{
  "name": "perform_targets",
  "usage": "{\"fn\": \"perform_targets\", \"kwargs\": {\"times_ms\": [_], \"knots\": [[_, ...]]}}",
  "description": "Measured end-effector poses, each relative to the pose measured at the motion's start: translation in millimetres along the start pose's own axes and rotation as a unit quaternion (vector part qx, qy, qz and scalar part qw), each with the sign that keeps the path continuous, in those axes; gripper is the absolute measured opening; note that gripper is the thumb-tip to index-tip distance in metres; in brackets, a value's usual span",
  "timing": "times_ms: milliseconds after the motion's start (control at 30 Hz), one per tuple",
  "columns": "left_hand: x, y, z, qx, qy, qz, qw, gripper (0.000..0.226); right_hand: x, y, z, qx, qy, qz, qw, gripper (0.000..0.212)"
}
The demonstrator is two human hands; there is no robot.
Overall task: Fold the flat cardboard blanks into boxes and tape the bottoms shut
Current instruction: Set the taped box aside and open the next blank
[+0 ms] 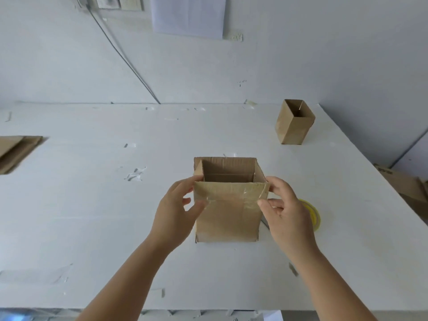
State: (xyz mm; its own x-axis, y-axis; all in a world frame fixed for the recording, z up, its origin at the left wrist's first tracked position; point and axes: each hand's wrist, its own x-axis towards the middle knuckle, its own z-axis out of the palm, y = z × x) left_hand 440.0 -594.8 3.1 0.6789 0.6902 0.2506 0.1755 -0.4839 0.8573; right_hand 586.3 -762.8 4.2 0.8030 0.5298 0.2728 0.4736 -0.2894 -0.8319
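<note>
1. Two folded cardboard boxes stand open-topped on the table: one box [228, 200] at the centre of the frame, a second box [294, 122] toward the upper right.
2. One stack of flat cardboard blanks [16, 151] at the left edge; how many sheets lie in it cannot be told.
3. One more heap of flat cardboard [407, 184] at the right edge, count unclear.
4. One yellow tape roll [312, 215], right of centre.
5. Two hands: the left hand [176, 212] and the right hand [287, 209], one at each side of the centre box.
6. One sheet of paper [188, 16] on the wall, top centre.
</note>
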Motion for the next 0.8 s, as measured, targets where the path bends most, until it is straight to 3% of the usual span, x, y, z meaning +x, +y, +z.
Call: {"fn": "perform_targets", "kwargs": {"times_ms": [133, 333, 633, 800], "knots": [[-3, -1, 0, -0.024, 0.034, 0.013, 0.999, 0.023, -4, -3, 4, 0.019, 0.023, -0.032, 0.999, 0.033], [-15, -8, -3, -0.073, 0.016, -0.032, 0.997, 0.009, -11, -2, 9, -0.026, 0.003, -0.025, 0.999, 0.012], [-1, -1, 4, 0.061, 0.033, 0.006, 0.998, 0.045, -1, -1, 25, -0.076, 0.021, -0.035, 0.996, 0.054], [7, 0, -3, 0.127, -0.047, 0.028, 0.990, 0.075, 15, -1, 19, -0.157, -0.093, -0.071, 0.981, 0.081]]}}
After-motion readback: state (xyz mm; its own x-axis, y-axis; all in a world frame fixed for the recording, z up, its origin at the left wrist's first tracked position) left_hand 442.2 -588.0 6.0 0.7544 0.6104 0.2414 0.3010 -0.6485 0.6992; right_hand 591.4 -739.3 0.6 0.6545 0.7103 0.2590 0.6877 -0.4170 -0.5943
